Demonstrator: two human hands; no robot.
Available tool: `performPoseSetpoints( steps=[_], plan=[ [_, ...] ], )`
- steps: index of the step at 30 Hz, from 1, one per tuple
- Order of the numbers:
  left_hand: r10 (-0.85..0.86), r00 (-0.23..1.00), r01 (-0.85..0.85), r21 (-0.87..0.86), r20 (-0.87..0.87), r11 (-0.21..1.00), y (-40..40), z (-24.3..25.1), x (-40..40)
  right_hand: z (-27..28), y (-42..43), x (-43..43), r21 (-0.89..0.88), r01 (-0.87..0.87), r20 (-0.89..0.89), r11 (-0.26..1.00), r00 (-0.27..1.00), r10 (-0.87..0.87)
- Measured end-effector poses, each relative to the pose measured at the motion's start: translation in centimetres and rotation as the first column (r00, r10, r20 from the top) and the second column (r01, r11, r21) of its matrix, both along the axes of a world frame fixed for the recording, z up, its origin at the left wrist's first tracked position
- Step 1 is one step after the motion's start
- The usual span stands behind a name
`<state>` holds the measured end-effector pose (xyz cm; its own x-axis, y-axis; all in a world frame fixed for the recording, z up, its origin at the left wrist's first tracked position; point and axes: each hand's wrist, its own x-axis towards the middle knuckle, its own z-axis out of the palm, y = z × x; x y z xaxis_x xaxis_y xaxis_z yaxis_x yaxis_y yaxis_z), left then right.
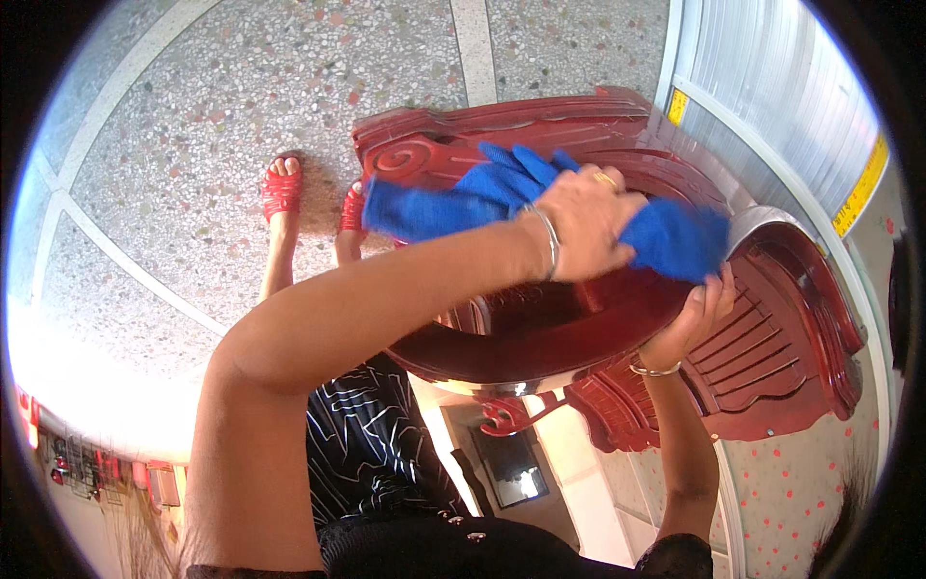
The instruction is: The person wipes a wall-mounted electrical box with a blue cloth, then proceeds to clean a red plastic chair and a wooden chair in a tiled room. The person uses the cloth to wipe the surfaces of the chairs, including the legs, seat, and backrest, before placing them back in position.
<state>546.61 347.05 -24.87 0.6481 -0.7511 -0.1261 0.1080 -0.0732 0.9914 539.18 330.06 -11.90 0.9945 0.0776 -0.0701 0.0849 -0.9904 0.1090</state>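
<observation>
A blue cloth [499, 188] lies bunched over a dark red, glossy carved wooden piece of furniture [521, 358], probably a chair. My left hand [589, 221] presses on the cloth with its fingers bent into it; motion blurs the hand and fabric. A metal bangle circles that wrist, and a ring is on one finger. On the far right side of the piece, my right hand [691, 318] grips the curved wooden rim from outside. The cloth's right end hangs against its fingertips. Carved scrollwork [398, 159] shows at the upper left end of the wood.
Slatted red wooden furniture [759, 326] stands close on the right. Beyond it are a ribbed translucent panel [767, 65] with a pale frame and yellow tags [861, 188]. My feet in red sandals [281, 192] are on the speckled terrazzo floor [289, 79]. A dark framed opening [506, 463] shows below.
</observation>
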Motion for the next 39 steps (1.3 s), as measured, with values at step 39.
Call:
performPoseSetpoints(
  steps=[39],
  plan=[
    [-0.459,0.818,0.498,0.827,-0.348,0.26,7.7,-20.0,-0.7,0.5,1.7,2.0,0.435,0.328,-0.021,0.838,0.935,-0.355]
  ],
)
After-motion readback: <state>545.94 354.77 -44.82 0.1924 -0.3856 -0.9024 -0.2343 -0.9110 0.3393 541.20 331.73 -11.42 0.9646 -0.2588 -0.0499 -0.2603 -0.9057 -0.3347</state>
